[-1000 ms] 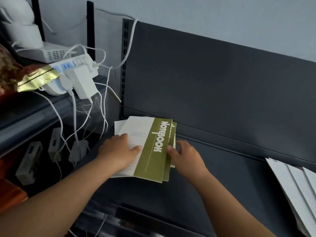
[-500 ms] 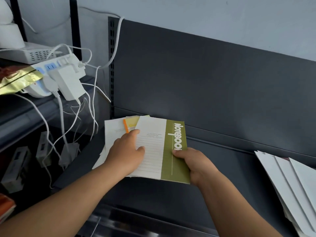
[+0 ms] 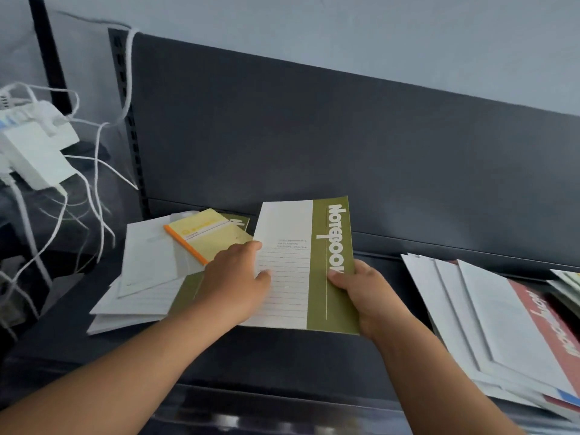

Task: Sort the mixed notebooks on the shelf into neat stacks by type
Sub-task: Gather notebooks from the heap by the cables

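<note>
A green-and-white notebook (image 3: 309, 265) marked NOTEBOOK is lifted over the dark shelf (image 3: 282, 356). My right hand (image 3: 364, 293) pinches its right edge, thumb on the green band. My left hand (image 3: 235, 277) holds its left edge, thumb on the lined white part. To the left lies a loose pile: a small yellow notebook with an orange spine (image 3: 207, 235), white notebooks (image 3: 147, 262) and another green notebook (image 3: 185, 296) under my left hand.
A fanned stack of white and red notebooks (image 3: 502, 328) lies at the right on the shelf. More notebooks (image 3: 565, 284) sit at the far right edge. White power adapters and cables (image 3: 40, 158) hang at the left. The shelf's dark back panel (image 3: 345, 146) stands behind.
The top green notebook has been drawn to the right off the left pile, held in both hands. This uncovered the yellow notebook and the white ones beneath. The view shifted right.
</note>
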Action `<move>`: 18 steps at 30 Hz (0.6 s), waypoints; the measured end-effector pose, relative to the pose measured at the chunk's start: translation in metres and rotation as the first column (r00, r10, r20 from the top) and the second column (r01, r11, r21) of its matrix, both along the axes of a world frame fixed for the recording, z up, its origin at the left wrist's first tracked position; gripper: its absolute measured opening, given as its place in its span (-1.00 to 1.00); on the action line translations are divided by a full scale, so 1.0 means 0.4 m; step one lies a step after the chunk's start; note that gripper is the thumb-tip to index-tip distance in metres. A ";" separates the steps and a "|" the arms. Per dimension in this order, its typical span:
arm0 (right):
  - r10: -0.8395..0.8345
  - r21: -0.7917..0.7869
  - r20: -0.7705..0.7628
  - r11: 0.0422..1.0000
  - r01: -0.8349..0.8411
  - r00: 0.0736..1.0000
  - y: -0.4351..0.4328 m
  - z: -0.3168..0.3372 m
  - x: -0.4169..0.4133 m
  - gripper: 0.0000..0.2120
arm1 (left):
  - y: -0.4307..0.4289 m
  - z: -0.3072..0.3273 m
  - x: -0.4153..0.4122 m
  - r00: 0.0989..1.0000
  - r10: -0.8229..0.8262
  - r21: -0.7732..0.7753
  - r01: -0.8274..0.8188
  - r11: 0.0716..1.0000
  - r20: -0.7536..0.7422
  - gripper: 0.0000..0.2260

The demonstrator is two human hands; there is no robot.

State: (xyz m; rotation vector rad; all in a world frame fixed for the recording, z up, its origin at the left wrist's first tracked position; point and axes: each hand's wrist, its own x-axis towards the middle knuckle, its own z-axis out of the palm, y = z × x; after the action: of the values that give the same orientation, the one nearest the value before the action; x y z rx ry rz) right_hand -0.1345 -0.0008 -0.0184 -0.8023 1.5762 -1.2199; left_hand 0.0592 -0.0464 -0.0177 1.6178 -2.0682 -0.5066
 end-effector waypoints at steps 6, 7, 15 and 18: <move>-0.090 -0.036 -0.133 0.996 0.086 0.987 0.112 0.060 -0.195 -0.86 | 0.054 0.009 -0.163 0.992 -0.127 -0.086 0.125 0.988 -0.008 -0.57; -0.111 -0.039 -0.163 0.994 0.106 0.980 0.135 0.071 -0.235 -0.87 | 0.064 0.009 -0.191 0.989 -0.146 -0.102 0.146 0.984 0.007 -0.54; -0.249 0.056 -0.280 0.960 0.275 0.927 0.295 0.098 -0.549 -0.90 | 0.143 -0.012 -0.370 0.959 -0.228 -0.214 0.262 0.941 0.169 -0.45; -0.253 0.087 -0.293 0.953 0.289 0.922 0.331 0.079 -0.626 -0.87 | 0.167 -0.019 -0.424 0.952 -0.220 -0.232 0.268 0.935 0.213 -0.44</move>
State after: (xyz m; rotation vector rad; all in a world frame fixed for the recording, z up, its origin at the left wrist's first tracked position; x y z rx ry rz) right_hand -0.3849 0.1316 0.0134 -0.7109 2.0315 -1.2215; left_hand -0.1105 0.0203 -0.0254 1.3049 -2.3770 -0.1583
